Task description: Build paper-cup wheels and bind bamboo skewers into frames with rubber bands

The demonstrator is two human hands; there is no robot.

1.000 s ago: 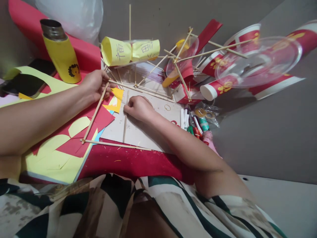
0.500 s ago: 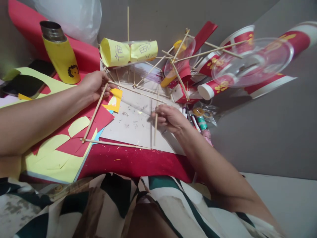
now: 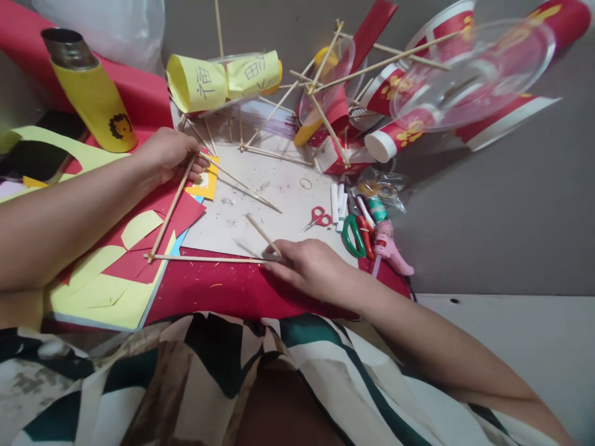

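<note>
My left hand (image 3: 179,155) pinches the upper corner of a three-sided frame of thin wooden sticks (image 3: 171,207). One side of the frame slants down to a lower left corner, another runs along the bottom, and the upper one points right over the white board (image 3: 223,229). In my right hand (image 3: 302,263) is a short wooden stick (image 3: 263,233), its tip sticking out up and to the left. Those fingers are at the right end of the frame's bottom stick; whether they grip that end too, I cannot tell.
Red-handled scissors (image 3: 320,217), markers (image 3: 338,204), green-handled scissors (image 3: 354,238) and a pink glue gun (image 3: 390,251) lie right. Behind stand a stick structure (image 3: 325,124) with paper cups (image 3: 411,133) and yellow paper rolls (image 3: 199,83). A yellow bottle (image 3: 95,99) and cut paper (image 3: 93,272) are left.
My right hand has moved down and toward me with the short stick, from near the upper stick's end to the bottom stick's end. The stick now tilts left. The left hand keeps its hold.
</note>
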